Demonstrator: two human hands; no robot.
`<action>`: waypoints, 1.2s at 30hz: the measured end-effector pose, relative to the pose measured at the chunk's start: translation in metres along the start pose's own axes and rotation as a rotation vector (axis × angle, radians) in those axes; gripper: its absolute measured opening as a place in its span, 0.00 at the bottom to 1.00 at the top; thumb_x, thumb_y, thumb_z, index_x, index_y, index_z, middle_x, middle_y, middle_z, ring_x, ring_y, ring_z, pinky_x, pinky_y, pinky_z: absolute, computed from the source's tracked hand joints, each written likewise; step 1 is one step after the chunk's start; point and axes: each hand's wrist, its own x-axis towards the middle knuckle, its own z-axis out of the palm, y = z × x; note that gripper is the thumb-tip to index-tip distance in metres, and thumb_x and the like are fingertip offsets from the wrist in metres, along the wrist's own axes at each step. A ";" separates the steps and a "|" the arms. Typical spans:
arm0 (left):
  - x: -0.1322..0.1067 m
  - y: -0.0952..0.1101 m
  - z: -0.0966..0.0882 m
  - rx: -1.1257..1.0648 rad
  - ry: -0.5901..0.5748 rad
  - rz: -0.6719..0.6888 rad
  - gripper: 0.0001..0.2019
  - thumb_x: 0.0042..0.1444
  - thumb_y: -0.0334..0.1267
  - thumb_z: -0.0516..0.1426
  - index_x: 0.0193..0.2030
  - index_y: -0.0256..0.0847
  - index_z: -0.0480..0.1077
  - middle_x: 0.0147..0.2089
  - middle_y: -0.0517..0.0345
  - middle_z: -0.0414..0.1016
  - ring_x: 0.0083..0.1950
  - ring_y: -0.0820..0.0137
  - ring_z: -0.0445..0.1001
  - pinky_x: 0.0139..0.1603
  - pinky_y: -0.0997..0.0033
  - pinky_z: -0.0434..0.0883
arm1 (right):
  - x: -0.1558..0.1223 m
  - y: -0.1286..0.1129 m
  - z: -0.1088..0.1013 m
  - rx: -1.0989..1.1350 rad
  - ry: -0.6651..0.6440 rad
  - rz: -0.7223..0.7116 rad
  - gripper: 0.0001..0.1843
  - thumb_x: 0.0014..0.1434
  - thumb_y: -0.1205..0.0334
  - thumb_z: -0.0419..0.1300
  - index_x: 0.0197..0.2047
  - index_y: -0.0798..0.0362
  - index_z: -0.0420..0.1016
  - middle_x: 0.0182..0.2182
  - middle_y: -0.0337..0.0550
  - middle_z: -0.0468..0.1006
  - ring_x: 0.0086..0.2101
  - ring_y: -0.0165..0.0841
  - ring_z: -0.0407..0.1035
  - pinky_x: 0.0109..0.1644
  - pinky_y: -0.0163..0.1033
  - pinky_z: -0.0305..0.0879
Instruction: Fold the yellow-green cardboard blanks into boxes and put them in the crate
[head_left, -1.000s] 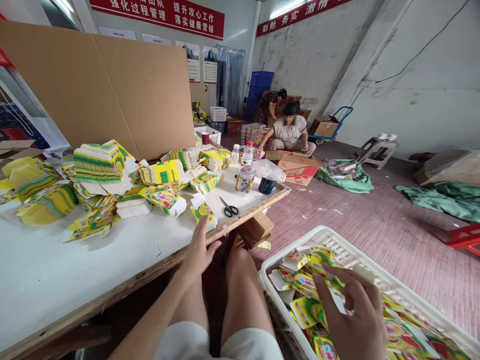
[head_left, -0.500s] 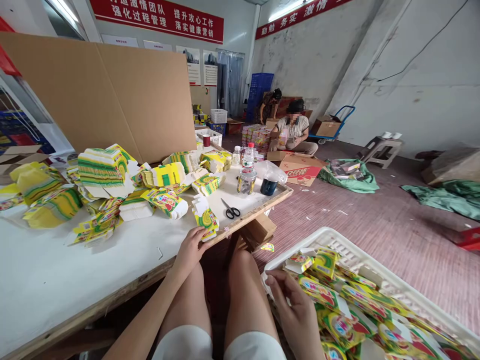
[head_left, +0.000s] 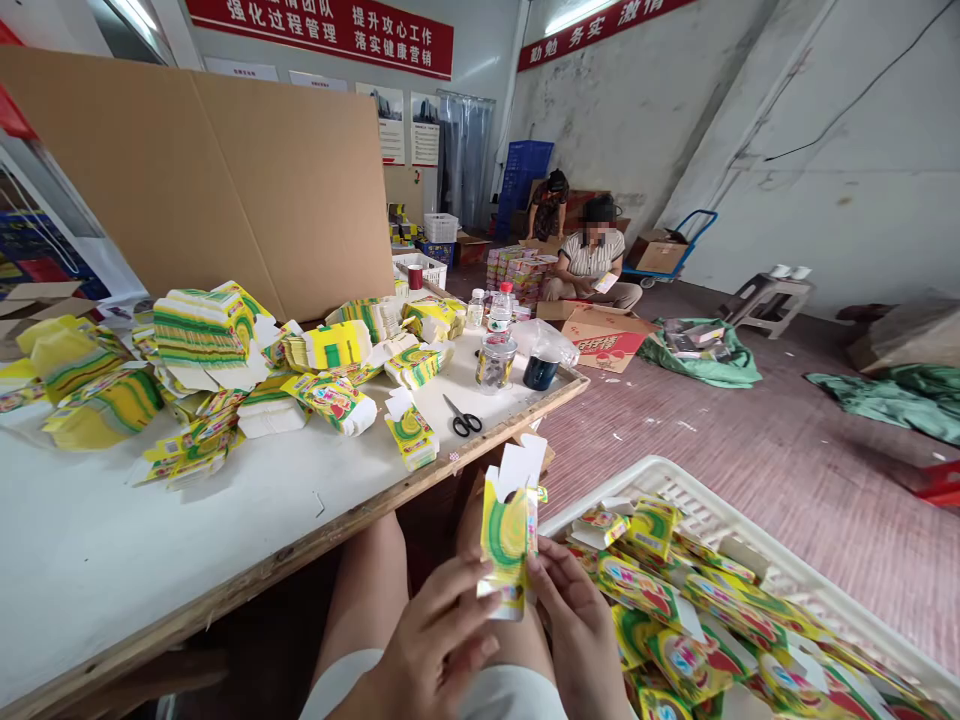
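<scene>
Small yellow-green carton (head_left: 508, 530) held upright over the lap, just off the table edge, top flaps open with the white inside showing. Pinched low on both sides: left hand (head_left: 439, 640) with fingers curled round the left face, right hand (head_left: 581, 625) with thumb and fingers closed on the right edge. Both grips closed on it, nothing else in either hand. Gripped by the lower half, probably to keep the top flaps free. Just right of the knees, white crate (head_left: 660, 470) full of similar cartons (head_left: 675, 610) lying loose, within easy reach of the right hand. Ahead and left, table (head_left: 150, 560) with a short stack (head_left: 411, 435) near its edge and scissors (head_left: 461, 418) beside that. Farther back, piles of flat cartons (head_left: 202, 325); jar (head_left: 495, 360) and dark cup (head_left: 538, 370) at the far corner. Tall cardboard sheet (head_left: 225, 170) standing behind the piles. Well apart, another person (head_left: 592, 262) seated on the floor.
</scene>
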 end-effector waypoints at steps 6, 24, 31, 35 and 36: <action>0.025 0.007 -0.013 -0.849 0.127 -0.641 0.30 0.62 0.54 0.58 0.68 0.47 0.65 0.67 0.44 0.70 0.68 0.47 0.67 0.68 0.47 0.66 | -0.015 0.000 0.014 -0.001 -0.166 0.039 0.20 0.52 0.48 0.73 0.41 0.51 0.78 0.24 0.40 0.79 0.28 0.36 0.75 0.33 0.38 0.72; 0.020 0.002 -0.001 -0.787 0.148 -0.849 0.23 0.57 0.58 0.61 0.45 0.38 0.76 0.41 0.48 0.84 0.47 0.55 0.81 0.42 0.65 0.76 | -0.031 0.008 0.026 -0.189 -0.187 -0.004 0.19 0.54 0.44 0.70 0.33 0.52 0.77 0.28 0.44 0.80 0.29 0.38 0.74 0.35 0.41 0.73; 0.018 0.005 -0.007 -0.581 0.156 -0.751 0.29 0.59 0.49 0.62 0.61 0.45 0.55 0.52 0.45 0.81 0.53 0.56 0.79 0.49 0.63 0.75 | -0.026 0.009 0.020 -0.340 -0.118 -0.145 0.19 0.55 0.44 0.68 0.33 0.51 0.73 0.24 0.39 0.75 0.22 0.32 0.66 0.26 0.35 0.67; 0.021 0.014 -0.018 -0.546 0.061 -0.752 0.29 0.63 0.47 0.58 0.65 0.45 0.50 0.56 0.42 0.78 0.57 0.56 0.77 0.54 0.60 0.73 | -0.028 0.009 0.022 -0.394 -0.100 -0.252 0.17 0.58 0.48 0.67 0.44 0.50 0.74 0.22 0.34 0.70 0.22 0.31 0.64 0.26 0.33 0.64; 0.021 0.015 -0.021 -0.562 0.024 -0.755 0.29 0.64 0.47 0.58 0.66 0.45 0.50 0.57 0.42 0.77 0.58 0.56 0.76 0.56 0.60 0.72 | -0.028 0.009 0.022 -0.386 -0.102 -0.261 0.19 0.59 0.48 0.66 0.48 0.50 0.74 0.23 0.34 0.70 0.23 0.32 0.65 0.27 0.34 0.65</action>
